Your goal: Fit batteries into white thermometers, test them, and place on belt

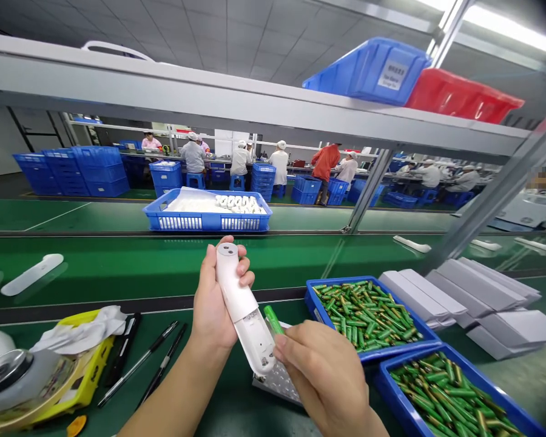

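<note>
My left hand (215,297) is wrapped round a long white plastic device (243,309), held tilted with its round end up. The device's lower half lies open as a battery bay. My right hand (325,373) pinches a green battery (273,318) right beside that open bay. Under my right hand lies a grey perforated plate (275,382) on the green bench. Two blue trays full of green batteries stand to the right, one nearer the belt (316,303) and one at the front (391,388).
A green conveyor belt (118,267) carries flat white parts (31,274) and a blue basket of white pieces (207,223). Pens (139,364), a yellow box (93,370) and a metal dish (2,370) lie left. White boxes (477,294) stack right. Workers sit far behind.
</note>
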